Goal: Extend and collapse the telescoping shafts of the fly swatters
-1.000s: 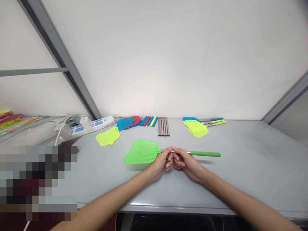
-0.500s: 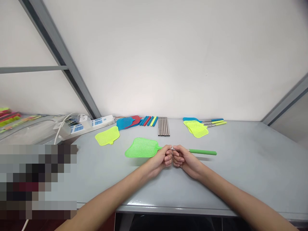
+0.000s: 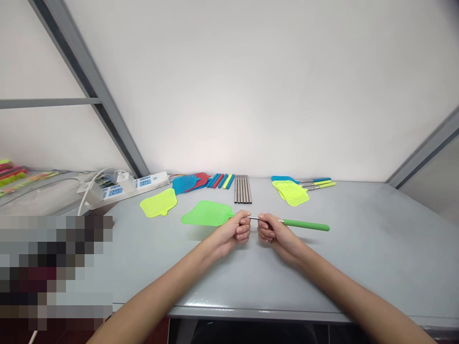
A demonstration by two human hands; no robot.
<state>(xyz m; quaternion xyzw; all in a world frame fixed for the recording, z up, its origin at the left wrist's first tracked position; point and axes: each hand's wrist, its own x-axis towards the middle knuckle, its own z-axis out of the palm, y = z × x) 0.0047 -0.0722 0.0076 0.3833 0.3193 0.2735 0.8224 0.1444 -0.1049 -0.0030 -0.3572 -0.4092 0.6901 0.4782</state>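
Both hands grip one green fly swatter (image 3: 208, 213), held level just above the table. My left hand (image 3: 239, 229) is closed round the metal rod near the neck of the mesh head. Closed on the same rod is my right hand (image 3: 271, 229), beside the green handle (image 3: 306, 225) that points right. A short stretch of bare rod (image 3: 253, 218) shows between the two fists. My fingers hide the rest of the rod.
Behind lie a yellow swatter head (image 3: 158, 202), blue and red heads (image 3: 185, 183), coloured handle grips (image 3: 220, 181) and a row of metal tubes (image 3: 243, 189). Swatters with handles (image 3: 292, 193) lie at the back right. A power strip (image 3: 143, 184) sits at the left.
My hands have moved apart along the rod, and more bare metal shows between them. The swatter head has shifted left and up; the handle end has shifted right.
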